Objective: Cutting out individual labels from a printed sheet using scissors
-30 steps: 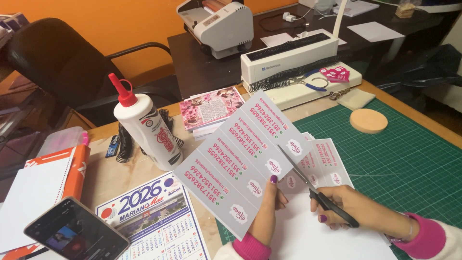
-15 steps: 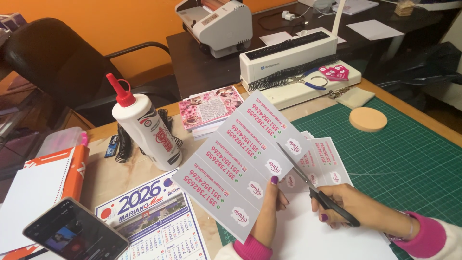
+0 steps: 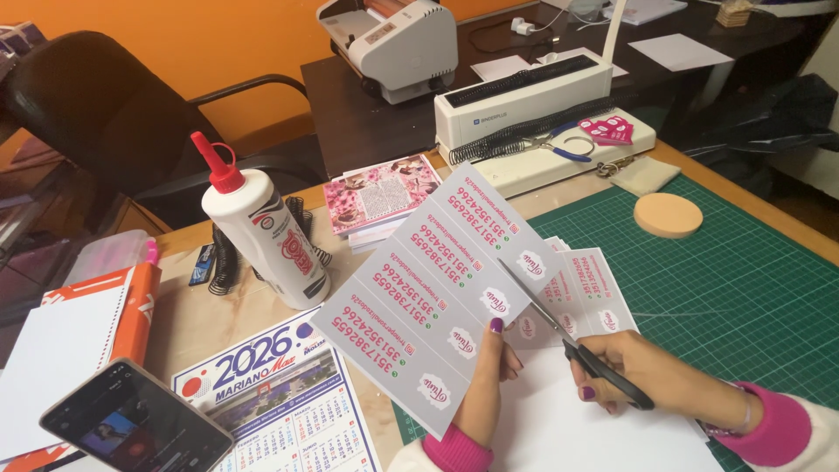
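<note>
— What are the fingers doing?

— The right hand [image 3: 651, 380], lower right of the frame, has its fingers curled through the black handles of the scissors [image 3: 572, 336]. The blades are parted a little, their tips at the edge of the printed grey card sheet [image 3: 433, 293]. The left hand [image 3: 485, 385], bottom centre, pinches that sheet by its lower edge, thumb on top, and holds it tilted above the desk.

— And around them?

— Just under the blades lie cut grey cards [image 3: 585, 297] in a small stack on the green cutting mat [image 3: 743, 288], with a white paper sheet [image 3: 594, 428] beneath the hands. Left of the held sheet stands a white glue bottle [image 3: 266, 232] with a red nozzle; below it lie a wall calendar [image 3: 280, 398] and a smartphone [image 3: 135, 419]. At the upper centre sits a white comb binding machine [image 3: 533, 100]; a round cork disc [image 3: 669, 216] rests on the mat at right.
</note>
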